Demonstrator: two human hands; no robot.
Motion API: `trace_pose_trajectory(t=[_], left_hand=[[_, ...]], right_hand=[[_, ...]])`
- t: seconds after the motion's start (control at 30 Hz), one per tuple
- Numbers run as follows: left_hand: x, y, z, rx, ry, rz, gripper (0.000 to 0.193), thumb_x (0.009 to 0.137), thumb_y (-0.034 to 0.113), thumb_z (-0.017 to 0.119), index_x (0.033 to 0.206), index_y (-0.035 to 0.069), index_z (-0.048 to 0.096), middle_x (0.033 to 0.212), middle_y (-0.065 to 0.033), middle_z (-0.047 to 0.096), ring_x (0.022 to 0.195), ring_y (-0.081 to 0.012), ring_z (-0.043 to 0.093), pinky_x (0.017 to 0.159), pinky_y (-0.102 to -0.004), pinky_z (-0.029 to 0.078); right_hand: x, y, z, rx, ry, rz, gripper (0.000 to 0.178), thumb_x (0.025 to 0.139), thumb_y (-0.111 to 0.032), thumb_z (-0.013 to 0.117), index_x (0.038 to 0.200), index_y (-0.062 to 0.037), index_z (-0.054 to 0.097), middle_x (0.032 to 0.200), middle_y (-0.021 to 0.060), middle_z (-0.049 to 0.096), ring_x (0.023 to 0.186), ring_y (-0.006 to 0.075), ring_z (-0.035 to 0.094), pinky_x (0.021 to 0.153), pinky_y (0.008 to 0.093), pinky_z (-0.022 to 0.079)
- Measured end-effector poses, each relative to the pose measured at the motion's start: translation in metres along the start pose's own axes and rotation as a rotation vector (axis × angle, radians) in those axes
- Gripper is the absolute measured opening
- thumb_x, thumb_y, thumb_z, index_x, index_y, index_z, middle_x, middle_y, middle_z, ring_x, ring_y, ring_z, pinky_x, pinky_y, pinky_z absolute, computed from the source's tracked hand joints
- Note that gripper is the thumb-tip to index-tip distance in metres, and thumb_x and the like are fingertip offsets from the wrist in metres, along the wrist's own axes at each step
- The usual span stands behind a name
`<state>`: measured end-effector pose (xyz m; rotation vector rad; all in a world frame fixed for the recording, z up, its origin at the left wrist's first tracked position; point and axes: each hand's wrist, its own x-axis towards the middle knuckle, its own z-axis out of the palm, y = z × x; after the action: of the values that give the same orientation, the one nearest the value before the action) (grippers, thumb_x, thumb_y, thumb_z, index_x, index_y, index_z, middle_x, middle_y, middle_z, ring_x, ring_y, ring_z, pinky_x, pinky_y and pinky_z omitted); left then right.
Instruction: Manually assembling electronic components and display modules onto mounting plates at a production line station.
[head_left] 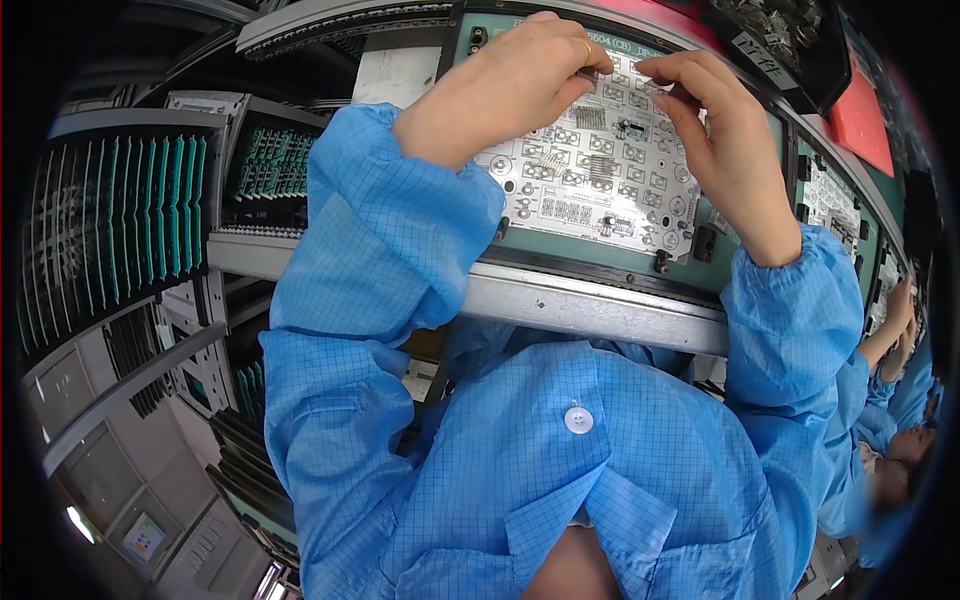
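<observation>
A white circuit board [575, 195] with many small parts and printed marks lies in a green fixture plate [540, 245] in front of me. My left hand [520, 85], with a ring on one finger, is over the board's far left part. Its thumb and fingertips are pinched together, and whatever may be between them is too small to make out. My right hand [720, 125] is over the far right part, its thumb and forefinger curved and a little apart, with nothing visible between them. Small dark components [632, 128] stand on the board.
A black bin [780, 45] of small metal parts stands at the far right beside a red sheet [862, 120]. A metal rail [590, 305] runs along the near side. Racks of green boards [150, 205] stand left. Further right are more boards [832, 205] and a co-worker's hands [898, 315].
</observation>
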<state>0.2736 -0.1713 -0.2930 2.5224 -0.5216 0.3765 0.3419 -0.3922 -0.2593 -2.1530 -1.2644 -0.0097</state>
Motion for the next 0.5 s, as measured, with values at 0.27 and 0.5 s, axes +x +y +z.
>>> trace_pose_trajectory(t=[0.27, 0.5], left_hand=[[-0.003, 0.005, -0.007, -0.187, -0.036, -0.08, 0.018, 0.078, 0.004, 0.07, 0.093, 0.003, 0.059, 0.101, -0.0138, 0.062, 0.104, -0.0369, 0.056, 0.094, -0.0447, 0.045], [-0.005, 0.033, -0.036, -0.2, -0.079, -0.079, 0.022, 0.081, 0.008, 0.069, 0.1, 0.0, 0.063, 0.096, -0.016, 0.056, 0.1, -0.0338, 0.052, 0.087, -0.0399, 0.046]], right_hand=[[0.004, 0.006, 0.018, 0.051, -0.005, -0.048, 0.038, 0.087, 0.006, 0.063, 0.125, -0.002, 0.059, 0.103, 0.0126, 0.065, 0.091, 0.023, 0.065, 0.079, 0.0324, 0.052], [0.01, 0.004, 0.026, 0.085, -0.011, -0.034, 0.049, 0.083, 0.007, 0.065, 0.13, -0.0041, 0.053, 0.099, 0.0135, 0.065, 0.091, 0.0258, 0.065, 0.08, 0.0352, 0.052]])
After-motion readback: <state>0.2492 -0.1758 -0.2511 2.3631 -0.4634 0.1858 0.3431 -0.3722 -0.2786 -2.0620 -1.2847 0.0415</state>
